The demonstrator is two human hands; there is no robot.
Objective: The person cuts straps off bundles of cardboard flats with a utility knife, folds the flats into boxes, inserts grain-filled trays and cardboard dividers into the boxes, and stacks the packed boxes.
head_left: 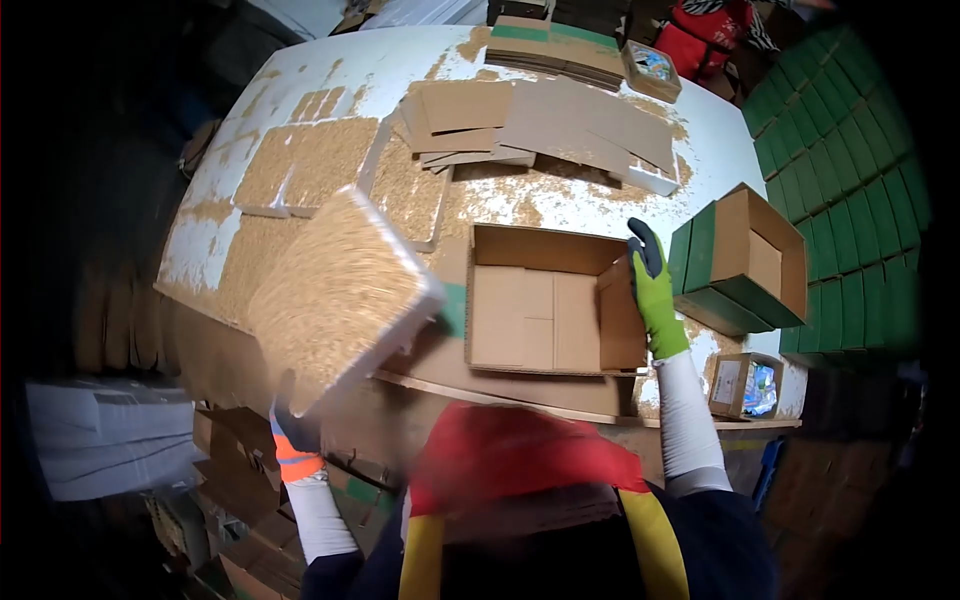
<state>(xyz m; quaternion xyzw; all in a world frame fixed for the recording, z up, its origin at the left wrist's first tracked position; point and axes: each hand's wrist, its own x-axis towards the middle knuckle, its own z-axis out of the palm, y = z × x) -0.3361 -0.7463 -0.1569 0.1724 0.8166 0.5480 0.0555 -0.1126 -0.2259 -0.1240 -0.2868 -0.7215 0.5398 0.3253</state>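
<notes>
My left hand (298, 440), in an orange and dark glove, grips the near corner of a white-sided slab (340, 290) topped with tan, grain-like material. The slab is tilted and smeared by motion, left of an open cardboard box (535, 320). Part of the left fingers is hidden beneath it. My right hand (655, 295), in a green and dark glove, holds the box's right wall, its fingers along the upper edge. Nothing lies inside the box; its bottom flaps show.
Similar tan-topped slabs (310, 160) lie at the back left of the white table (210, 255). Cardboard sheets (590, 120) lie behind the box. A green box (740, 260) stands open at right, near a small carton (745, 385). Stacked green boxes (850, 190) rise beyond.
</notes>
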